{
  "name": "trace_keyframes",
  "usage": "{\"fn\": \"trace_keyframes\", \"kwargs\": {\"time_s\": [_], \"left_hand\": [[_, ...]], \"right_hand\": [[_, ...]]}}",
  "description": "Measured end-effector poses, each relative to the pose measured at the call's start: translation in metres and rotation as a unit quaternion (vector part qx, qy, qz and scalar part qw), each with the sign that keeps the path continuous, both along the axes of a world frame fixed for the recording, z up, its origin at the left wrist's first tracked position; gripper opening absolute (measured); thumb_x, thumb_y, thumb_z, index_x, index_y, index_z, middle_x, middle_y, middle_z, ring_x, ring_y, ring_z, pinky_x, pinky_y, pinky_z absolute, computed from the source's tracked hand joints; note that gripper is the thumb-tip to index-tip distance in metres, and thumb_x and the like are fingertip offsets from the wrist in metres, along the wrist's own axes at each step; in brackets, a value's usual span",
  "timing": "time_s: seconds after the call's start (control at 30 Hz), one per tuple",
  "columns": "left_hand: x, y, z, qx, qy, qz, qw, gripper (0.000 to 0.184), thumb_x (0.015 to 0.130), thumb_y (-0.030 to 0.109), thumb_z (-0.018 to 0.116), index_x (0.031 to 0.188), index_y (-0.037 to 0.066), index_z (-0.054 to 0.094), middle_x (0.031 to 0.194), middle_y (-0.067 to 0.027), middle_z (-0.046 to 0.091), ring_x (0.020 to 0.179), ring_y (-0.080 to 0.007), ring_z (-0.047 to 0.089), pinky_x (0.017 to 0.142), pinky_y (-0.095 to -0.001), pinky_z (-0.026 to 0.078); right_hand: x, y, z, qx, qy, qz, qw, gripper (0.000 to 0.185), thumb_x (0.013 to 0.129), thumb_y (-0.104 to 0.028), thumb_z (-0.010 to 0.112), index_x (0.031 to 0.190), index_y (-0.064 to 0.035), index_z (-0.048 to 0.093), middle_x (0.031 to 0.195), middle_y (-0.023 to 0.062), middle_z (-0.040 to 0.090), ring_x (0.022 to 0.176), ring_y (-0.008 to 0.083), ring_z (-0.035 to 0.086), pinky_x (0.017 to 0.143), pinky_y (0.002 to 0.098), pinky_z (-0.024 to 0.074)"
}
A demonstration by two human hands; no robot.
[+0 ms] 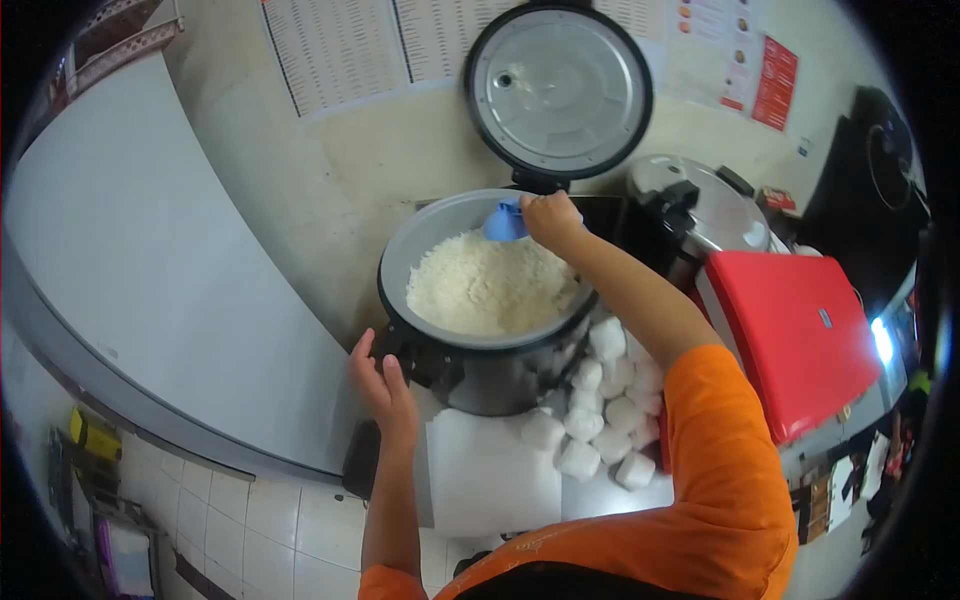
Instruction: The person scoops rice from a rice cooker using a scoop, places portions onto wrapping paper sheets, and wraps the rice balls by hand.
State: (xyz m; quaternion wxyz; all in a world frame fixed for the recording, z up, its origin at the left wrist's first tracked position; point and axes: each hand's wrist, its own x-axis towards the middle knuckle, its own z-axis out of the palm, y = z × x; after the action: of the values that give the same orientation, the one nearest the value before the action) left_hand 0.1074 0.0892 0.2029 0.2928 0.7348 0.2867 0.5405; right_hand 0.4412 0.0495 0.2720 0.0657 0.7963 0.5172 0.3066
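A large rice cooker [480,375] stands with its round lid [560,90] raised against the wall. Cooked white rice [480,285] is heaped in its grey inner pot. My right hand [552,222] is closed around a blue rice scoop [506,222], which it holds over the back of the pot, above the rice. At the cooker's left side is my left hand [385,385], fingers apart and holding nothing, close to the side handle; whether it touches is unclear. A stack of white paper sheets [490,480] lies in front of the cooker.
Several white wrapped bundles [585,420] are piled right of the paper. A red box-like container [800,330] stands further right, with another metal cooker [695,195] behind it. A big white surface [150,250] fills the left side. Printed sheets [335,50] hang on the wall.
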Motion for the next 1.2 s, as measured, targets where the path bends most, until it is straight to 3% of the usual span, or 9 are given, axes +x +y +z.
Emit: {"fn": "trace_keyframes", "kwargs": {"time_s": [0.17, 0.23, 0.33, 0.63, 0.8, 0.87, 1.0, 1.07, 1.2], "left_hand": [[0.036, 0.033, -0.013, 0.054, 0.032, 0.025, 0.998, 0.051, 0.094, 0.035, 0.035, 0.129, -0.002, 0.037, 0.131, -0.016, 0.038, 0.124, -0.0281, 0.033, 0.103, -0.0398, 0.024], [0.044, 0.033, -0.017, 0.015, -0.08, -0.06, 0.995, 0.063, 0.091, 0.047, 0.033, 0.13, -0.002, 0.035, 0.131, -0.0146, 0.037, 0.122, -0.0265, 0.035, 0.102, -0.0398, 0.026], [0.05, 0.033, -0.023, -0.013, -0.144, -0.083, 0.986, 0.064, 0.09, 0.046, 0.03, 0.126, -0.006, 0.037, 0.127, -0.0194, 0.039, 0.118, -0.0299, 0.039, 0.098, -0.0404, 0.031], [0.043, 0.041, -0.024, 0.035, -0.09, -0.079, 0.992, 0.055, 0.088, 0.037, 0.037, 0.121, -0.007, 0.043, 0.125, -0.0207, 0.043, 0.114, -0.031, 0.041, 0.097, -0.0407, 0.032], [0.034, 0.043, -0.017, 0.058, -0.034, -0.082, 0.994, 0.051, 0.088, 0.032, 0.042, 0.121, -0.007, 0.043, 0.125, -0.0219, 0.043, 0.112, -0.0312, 0.041, 0.096, -0.0406, 0.031], [0.033, 0.043, -0.017, 0.063, -0.03, -0.09, 0.993, 0.05, 0.088, 0.031, 0.043, 0.121, -0.007, 0.043, 0.125, -0.0221, 0.043, 0.112, -0.0311, 0.04, 0.096, -0.0407, 0.03], [0.034, 0.046, -0.025, 0.067, -0.035, -0.096, 0.992, 0.052, 0.088, 0.031, 0.037, 0.122, -0.007, 0.04, 0.128, -0.022, 0.039, 0.118, -0.0314, 0.037, 0.099, -0.0423, 0.028], [0.034, 0.046, -0.03, 0.068, -0.048, -0.107, 0.991, 0.054, 0.088, 0.034, 0.036, 0.122, -0.008, 0.039, 0.127, -0.0225, 0.039, 0.117, -0.0314, 0.037, 0.098, -0.0424, 0.028], [0.037, 0.045, -0.03, 0.065, -0.062, -0.103, 0.991, 0.058, 0.088, 0.041, 0.034, 0.12, -0.008, 0.039, 0.123, -0.0217, 0.04, 0.115, -0.0302, 0.037, 0.096, -0.0434, 0.027]], "right_hand": [[0.043, 0.065, -0.031, -0.124, 0.044, -0.015, 0.991, 0.017, 0.085, -0.017, 0.047, 0.096, -0.006, 0.053, 0.081, 0.0074, 0.067, 0.075, 0.0221, 0.066, 0.063, 0.0352, 0.0467], [0.042, 0.073, -0.05, -0.136, 0.099, 0.006, 0.986, 0.022, 0.084, -0.017, 0.052, 0.099, -0.0025, 0.056, 0.089, 0.0122, 0.066, 0.083, 0.025, 0.065, 0.067, 0.0376, 0.0491], [0.028, 0.075, -0.043, -0.196, 0.223, -0.023, 0.955, 0.025, 0.081, -0.016, 0.057, 0.099, 0.001, 0.059, 0.096, 0.016, 0.064, 0.091, 0.0284, 0.064, 0.074, 0.0386, 0.0505], [-0.054, 0.044, -0.058, -0.349, 0.217, 0.049, 0.911, 0.023, 0.082, -0.015, 0.054, 0.099, -0.0009, 0.06, 0.09, 0.0179, 0.065, 0.086, 0.031, 0.065, 0.074, 0.0389, 0.0512], [-0.031, 0.017, 0.016, -0.172, 0.158, -0.075, 0.969, 0.021, 0.081, -0.016, 0.055, 0.096, -0.0033, 0.061, 0.08, 0.0114, 0.067, 0.079, 0.0264, 0.067, 0.069, 0.0391, 0.0509], [0.004, 0.009, 0.028, -0.186, 0.039, -0.084, 0.978, 0.019, 0.08, -0.015, 0.054, 0.092, -0.0009, 0.055, 0.078, 0.0113, 0.066, 0.076, 0.0258, 0.066, 0.069, 0.0399, 0.051], [0.009, 0.002, 0.001, -0.253, 0.018, -0.095, 0.963, 0.02, 0.079, -0.017, 0.055, 0.091, -0.0009, 0.055, 0.079, 0.0118, 0.066, 0.075, 0.0273, 0.066, 0.07, 0.04, 0.051], [0.006, 0.009, -0.009, -0.213, 0.158, -0.157, 0.951, 0.026, 0.079, -0.015, 0.055, 0.099, 0.0006, 0.06, 0.096, 0.0141, 0.065, 0.088, 0.0283, 0.065, 0.074, 0.0391, 0.0514], [0.001, 0.024, -0.017, -0.242, 0.214, -0.184, 0.928, 0.027, 0.078, -0.014, 0.055, 0.101, -0.0017, 0.063, 0.102, 0.0142, 0.064, 0.094, 0.0289, 0.063, 0.077, 0.0393, 0.0511]]}}
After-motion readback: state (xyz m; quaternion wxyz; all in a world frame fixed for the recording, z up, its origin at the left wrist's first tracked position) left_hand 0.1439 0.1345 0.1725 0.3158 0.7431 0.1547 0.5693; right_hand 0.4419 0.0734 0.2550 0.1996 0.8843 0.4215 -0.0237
